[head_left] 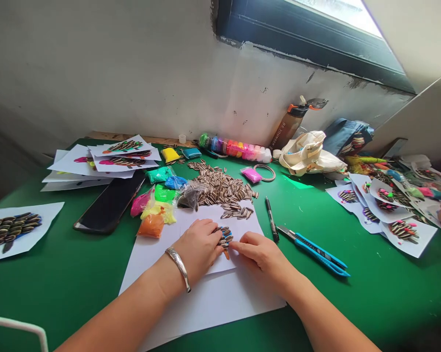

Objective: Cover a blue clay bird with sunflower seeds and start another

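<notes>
"While both forearms slant in from the near edge, how are the hands set?"

"The left hand [197, 243] lies palm down, fingers close together and bent over the seed-covered piece [225, 236]. Whether it pinches that, I can't tell. The right hand [266, 255] has its index finger stretched to the piece's other edge and the rest curled under; I can't tell if those hold anything."

"And the piece itself?"

"On a small white sheet [218, 266] over larger white paper [220, 308], on the green surface [77, 278], just nearer than the heap of striped seeds [222, 186]."

"Any containers?"

"Clear bags beside the heap: orange clay-like stuff in one [150, 226], bright green in another [164, 194]. Near the wall, a long clear pack [238, 148] holds many-coloured lumps. Beyond its right end, a tinted bottle [286, 129] leans behind a cream cloth bag [304, 155]; I can't make out the bottle's contents."
</notes>
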### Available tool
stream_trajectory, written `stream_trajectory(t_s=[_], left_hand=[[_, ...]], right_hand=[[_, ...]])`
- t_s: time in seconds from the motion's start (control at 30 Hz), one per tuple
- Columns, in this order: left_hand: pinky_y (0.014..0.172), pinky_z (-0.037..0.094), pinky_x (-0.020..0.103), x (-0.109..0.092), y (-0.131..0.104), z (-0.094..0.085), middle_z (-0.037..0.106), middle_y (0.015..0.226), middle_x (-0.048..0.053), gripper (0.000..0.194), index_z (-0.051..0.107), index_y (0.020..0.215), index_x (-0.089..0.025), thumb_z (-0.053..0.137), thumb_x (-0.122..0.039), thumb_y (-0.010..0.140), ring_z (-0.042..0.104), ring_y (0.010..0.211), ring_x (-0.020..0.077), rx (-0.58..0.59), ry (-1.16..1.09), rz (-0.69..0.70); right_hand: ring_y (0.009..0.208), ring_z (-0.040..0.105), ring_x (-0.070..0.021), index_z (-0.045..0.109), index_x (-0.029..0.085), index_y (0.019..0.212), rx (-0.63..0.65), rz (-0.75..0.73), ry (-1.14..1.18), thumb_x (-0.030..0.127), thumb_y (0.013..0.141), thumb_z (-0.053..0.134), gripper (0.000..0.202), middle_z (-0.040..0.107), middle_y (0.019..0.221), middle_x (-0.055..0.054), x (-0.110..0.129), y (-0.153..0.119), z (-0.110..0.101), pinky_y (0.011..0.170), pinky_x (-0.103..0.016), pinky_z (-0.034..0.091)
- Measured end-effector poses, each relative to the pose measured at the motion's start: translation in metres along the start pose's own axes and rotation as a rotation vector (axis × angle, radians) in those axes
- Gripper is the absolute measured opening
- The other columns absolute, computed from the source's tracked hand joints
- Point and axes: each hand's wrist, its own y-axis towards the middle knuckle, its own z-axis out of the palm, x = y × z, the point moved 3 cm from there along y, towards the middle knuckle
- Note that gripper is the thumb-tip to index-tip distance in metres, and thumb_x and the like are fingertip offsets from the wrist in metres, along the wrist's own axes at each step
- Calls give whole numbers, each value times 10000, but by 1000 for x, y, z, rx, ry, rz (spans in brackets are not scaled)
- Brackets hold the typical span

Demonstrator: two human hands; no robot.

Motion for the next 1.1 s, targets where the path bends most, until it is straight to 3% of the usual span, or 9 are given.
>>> stream_trajectory(t_s=[0.5, 0.77, 0.97, 1.1], left_hand=[[926, 442, 437, 1, -2, 3, 612, 957, 94, 197, 635, 958, -149, 464, -224, 895, 520, 1005, 247, 24, 0, -8], [936, 437, 439, -1, 1, 0, 618, 959, 98, 159, 627, 892, -139, 483, -207, 882, 521, 1028, 257, 36, 9, -20], [833, 485, 347, 0, 2, -10, 611, 878, 66, 208, 621, 820, -162, 431, -183, 901, 564, 887, 199, 65, -53, -35], [829, 486, 332, 9, -1, -18, 634, 931, 78, 264, 646, 882, -160, 384, -169, 907, 585, 903, 197, -31, -65, -29]], right_hand=[[675, 501, -132, 686, 248, 976, 43, 21, -61, 160, 903, 451, 261, 538, 771, -21, 3, 3, 3, 615, -223, 380], [661, 516, -128, 699, 235, 869, 16, 55, 9, 166, 892, 451, 258, 565, 737, -18, 7, 5, 0, 617, -224, 401], [668, 537, -128, 663, 222, 1050, -119, 134, 211, 105, 848, 468, 304, 568, 752, -19, -8, 2, 2, 618, -229, 418], [672, 543, -135, 669, 210, 1000, -150, 162, 216, 114, 848, 480, 261, 574, 740, -18, -13, 3, 4, 620, -240, 415]])
